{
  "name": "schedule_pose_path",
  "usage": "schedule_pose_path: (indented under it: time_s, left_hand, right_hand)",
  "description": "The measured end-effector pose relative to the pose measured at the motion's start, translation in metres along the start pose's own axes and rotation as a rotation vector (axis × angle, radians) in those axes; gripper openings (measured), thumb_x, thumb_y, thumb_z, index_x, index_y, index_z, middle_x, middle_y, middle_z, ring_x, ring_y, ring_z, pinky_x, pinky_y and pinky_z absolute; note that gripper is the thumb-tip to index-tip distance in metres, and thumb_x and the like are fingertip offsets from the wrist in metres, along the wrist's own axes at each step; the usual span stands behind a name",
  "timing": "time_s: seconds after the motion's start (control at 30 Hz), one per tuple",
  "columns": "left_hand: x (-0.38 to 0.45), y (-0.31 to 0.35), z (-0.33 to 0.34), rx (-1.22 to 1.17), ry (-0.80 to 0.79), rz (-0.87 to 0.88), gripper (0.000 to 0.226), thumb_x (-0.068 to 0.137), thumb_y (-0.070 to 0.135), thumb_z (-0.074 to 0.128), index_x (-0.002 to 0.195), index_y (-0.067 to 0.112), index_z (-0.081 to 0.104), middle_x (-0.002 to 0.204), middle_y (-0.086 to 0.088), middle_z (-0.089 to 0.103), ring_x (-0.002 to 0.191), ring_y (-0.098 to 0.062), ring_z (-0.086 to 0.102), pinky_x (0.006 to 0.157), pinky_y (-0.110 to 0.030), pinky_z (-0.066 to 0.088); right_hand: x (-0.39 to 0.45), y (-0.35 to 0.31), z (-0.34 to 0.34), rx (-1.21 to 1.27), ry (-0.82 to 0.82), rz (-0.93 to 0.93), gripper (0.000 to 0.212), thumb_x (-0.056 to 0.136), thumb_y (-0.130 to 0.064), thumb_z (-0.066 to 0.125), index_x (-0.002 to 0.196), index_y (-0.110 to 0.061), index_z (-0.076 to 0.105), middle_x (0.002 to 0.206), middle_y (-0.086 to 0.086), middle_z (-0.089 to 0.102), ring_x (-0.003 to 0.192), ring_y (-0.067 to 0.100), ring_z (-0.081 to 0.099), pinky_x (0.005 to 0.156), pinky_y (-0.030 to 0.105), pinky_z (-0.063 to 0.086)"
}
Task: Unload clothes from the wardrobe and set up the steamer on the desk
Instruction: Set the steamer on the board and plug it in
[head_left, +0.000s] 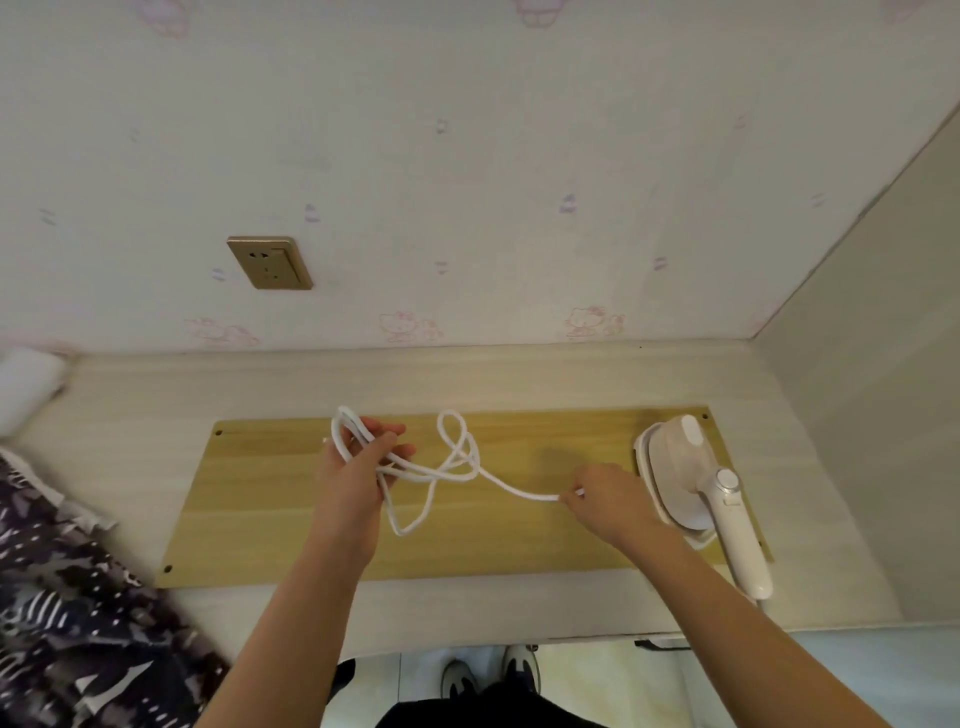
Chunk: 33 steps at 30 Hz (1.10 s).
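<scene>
A white handheld steamer (696, 483) lies on the right end of a yellow wooden board (260, 493) on the pale desk (130, 410). Its white power cord (457, 457) runs in loose loops across the board. My left hand (358, 467) grips a bundle of cord loops at the board's middle. My right hand (608, 499) pinches the cord just left of the steamer. The plug is not visible.
A gold wall socket (270, 262) sits on the wallpapered wall above the desk's left part. Dark patterned clothing (67, 597) lies on the desk's left end. A white object (26, 384) rests at the far left. A side panel (872, 415) bounds the desk on the right.
</scene>
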<state>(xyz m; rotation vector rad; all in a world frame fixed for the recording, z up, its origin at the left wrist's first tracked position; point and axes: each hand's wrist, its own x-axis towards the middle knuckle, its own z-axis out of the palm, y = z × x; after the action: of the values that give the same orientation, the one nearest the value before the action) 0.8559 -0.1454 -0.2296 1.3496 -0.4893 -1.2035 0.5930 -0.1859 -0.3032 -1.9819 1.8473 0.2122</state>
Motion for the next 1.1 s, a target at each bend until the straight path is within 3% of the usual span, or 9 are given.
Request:
schedule_pose_path:
  time_s: [0.1,0.17,0.33,0.4,0.5,0.67,0.8,0.93,1.1]
  left_hand:
    - [-0.006,-0.005,0.014,-0.016,-0.019,-0.006,0.013,0.09,-0.004,0.054,0.088,0.008,0.058,0.085,-0.004,0.071,0.072,-0.02,0.066,0.068,-0.032,0.052]
    - [-0.008,-0.006,0.022,-0.04,-0.018,-0.013,0.016,0.09,-0.004,0.054,0.085,0.01,0.059,0.085,-0.004,0.071,0.072,-0.021,0.066,0.069,-0.032,0.051]
    - [-0.008,0.001,0.03,-0.101,-0.004,0.001,0.02,0.09,-0.004,0.054,0.081,0.013,0.059,0.083,-0.007,0.069,0.071,-0.021,0.065,0.066,-0.031,0.051]
    - [-0.006,0.004,0.029,-0.142,-0.007,0.005,0.017,0.09,-0.003,0.053,0.084,0.012,0.057,0.082,-0.007,0.069,0.072,-0.02,0.065,0.064,-0.029,0.052]
    - [-0.003,0.009,0.027,-0.197,0.016,0.014,0.015,0.091,-0.003,0.053,0.087,0.011,0.055,0.084,-0.01,0.068,0.072,-0.02,0.067,0.064,-0.027,0.055]
    - [0.001,0.015,0.029,-0.225,0.071,0.037,0.015,0.092,-0.002,0.053,0.087,0.012,0.054,0.084,-0.008,0.068,0.073,-0.019,0.068,0.067,-0.028,0.056]
    - [0.007,0.023,0.027,-0.206,0.104,0.047,0.013,0.091,-0.002,0.054,0.09,0.011,0.056,0.084,-0.005,0.07,0.072,-0.017,0.068,0.068,-0.028,0.055]
    - [0.02,0.038,0.008,-0.236,0.186,0.066,0.015,0.092,-0.002,0.052,0.088,0.012,0.056,0.084,-0.004,0.068,0.072,-0.016,0.068,0.072,-0.029,0.054]
    - [0.034,0.061,-0.026,-0.246,0.201,0.133,0.014,0.092,-0.003,0.051,0.097,0.01,0.053,0.086,-0.006,0.064,0.067,-0.018,0.067,0.076,-0.036,0.057]
  right_hand:
    - [0.004,-0.027,0.001,0.124,-0.172,-0.2,0.025,0.088,-0.024,0.048,0.069,-0.011,0.059,0.075,0.009,0.063,0.078,0.03,0.062,0.066,0.036,0.046]
    - [0.004,-0.046,-0.001,0.246,-0.288,-0.323,0.023,0.089,-0.024,0.053,0.086,-0.006,0.067,0.09,0.01,0.069,0.085,0.026,0.063,0.077,0.036,0.048]
    - [0.006,-0.078,-0.01,0.697,-0.352,-0.365,0.032,0.08,-0.044,0.063,0.108,-0.027,0.065,0.107,-0.007,0.067,0.096,0.011,0.064,0.091,0.038,0.052]
    - [0.007,-0.087,-0.017,0.955,-0.386,-0.422,0.036,0.086,-0.025,0.066,0.12,-0.026,0.056,0.105,-0.008,0.066,0.098,0.009,0.062,0.086,0.027,0.053]
    - [0.008,-0.101,-0.03,1.23,-0.413,-0.372,0.029,0.091,-0.015,0.061,0.116,-0.029,0.055,0.085,-0.011,0.067,0.081,0.005,0.064,0.074,0.025,0.051]
    - [0.01,-0.122,-0.027,1.475,-0.471,-0.114,0.014,0.093,-0.018,0.058,0.102,-0.008,0.058,0.066,0.002,0.055,0.051,0.012,0.056,0.061,0.034,0.056]
    - [0.01,-0.124,-0.023,1.458,-0.529,-0.098,0.024,0.098,-0.014,0.048,0.076,-0.01,0.057,0.049,-0.006,0.04,0.041,0.008,0.039,0.046,0.022,0.04]
    - [0.016,-0.11,-0.022,1.172,-0.517,-0.088,0.024,0.098,-0.014,0.048,0.076,-0.011,0.058,0.057,-0.002,0.038,0.044,0.008,0.037,0.046,0.021,0.038]
    - [0.035,-0.092,-0.017,1.054,-0.323,0.117,0.023,0.098,-0.014,0.047,0.078,-0.009,0.057,0.057,0.002,0.037,0.045,0.012,0.034,0.045,0.023,0.034]
